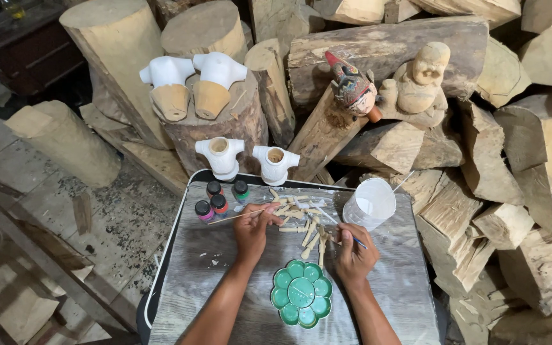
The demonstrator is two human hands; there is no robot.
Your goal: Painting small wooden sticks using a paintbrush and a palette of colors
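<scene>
Here the left hand [252, 225] pinches a thin stick [237, 216] lying leftward; right hand [352, 250] pinches a brush [356, 242], the wooden pieces [301, 223] between them at centre frame.

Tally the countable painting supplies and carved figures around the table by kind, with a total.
Small paint bottles with coloured caps: 4
White carved wooden torsos: 4
Green flower-shaped palette: 1
White plastic cup: 1
Painted puppet head: 1
Unpainted carved wooden figure: 1
Total: 12
</scene>
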